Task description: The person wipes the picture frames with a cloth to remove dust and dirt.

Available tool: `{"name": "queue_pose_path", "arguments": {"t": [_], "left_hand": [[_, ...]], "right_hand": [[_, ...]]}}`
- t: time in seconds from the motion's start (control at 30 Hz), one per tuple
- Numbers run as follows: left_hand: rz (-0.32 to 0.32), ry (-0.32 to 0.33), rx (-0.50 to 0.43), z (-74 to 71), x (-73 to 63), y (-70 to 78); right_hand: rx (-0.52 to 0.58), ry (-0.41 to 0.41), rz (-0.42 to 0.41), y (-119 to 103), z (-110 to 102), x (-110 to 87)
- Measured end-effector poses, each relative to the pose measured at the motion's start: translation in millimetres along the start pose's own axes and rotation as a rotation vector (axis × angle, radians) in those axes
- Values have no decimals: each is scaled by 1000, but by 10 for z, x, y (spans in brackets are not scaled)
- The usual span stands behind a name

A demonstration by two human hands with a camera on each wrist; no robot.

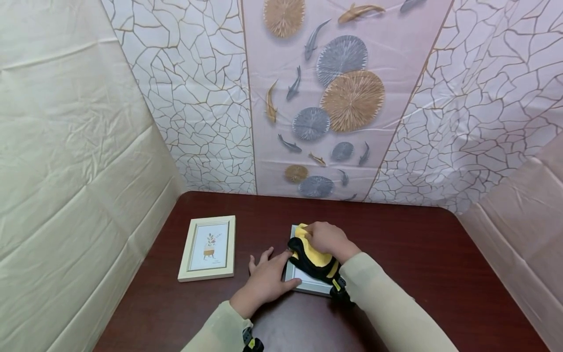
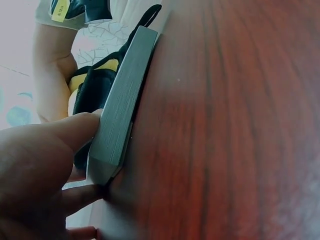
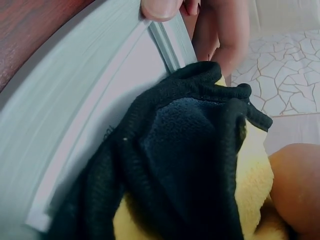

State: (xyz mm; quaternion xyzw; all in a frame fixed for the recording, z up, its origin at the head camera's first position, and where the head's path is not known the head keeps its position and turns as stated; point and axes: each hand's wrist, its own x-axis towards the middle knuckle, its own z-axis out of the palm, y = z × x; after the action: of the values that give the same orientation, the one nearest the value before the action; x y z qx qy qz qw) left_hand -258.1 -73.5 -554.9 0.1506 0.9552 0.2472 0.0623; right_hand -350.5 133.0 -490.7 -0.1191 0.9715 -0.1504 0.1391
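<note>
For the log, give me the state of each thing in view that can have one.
Cream frame: lying face up, uncovered
Gray frame: lying on the table, partly covered by cloth
Cloth: bunched, on gray frame
Left grip: fingers spread, touching gray frame
Right grip: holding cloth
Backdrop: hanging, creased in places

No text legible: print on cream-framed picture (image 1: pixel 209 246), marks on yellow wrist tag (image 2: pixel 60 10) too small.

Gray frame (image 1: pixel 313 289) partly under cloth (image 1: pixel 314 255)
</note>
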Motion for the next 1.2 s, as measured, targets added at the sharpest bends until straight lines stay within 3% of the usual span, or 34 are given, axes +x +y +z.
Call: {"name": "queue_pose_path", "arguments": {"t": [0.43, 0.77, 1.2], "left_hand": [[-1, 50, 94, 23, 11, 27], [16, 71, 134, 9, -21, 58], [3, 52, 132, 28, 4, 42]], "right_hand": [[-149, 5, 24, -2, 7, -4], [-176, 9, 31, 72, -34, -68], [-191, 15, 76, 285, -132, -203]]}}
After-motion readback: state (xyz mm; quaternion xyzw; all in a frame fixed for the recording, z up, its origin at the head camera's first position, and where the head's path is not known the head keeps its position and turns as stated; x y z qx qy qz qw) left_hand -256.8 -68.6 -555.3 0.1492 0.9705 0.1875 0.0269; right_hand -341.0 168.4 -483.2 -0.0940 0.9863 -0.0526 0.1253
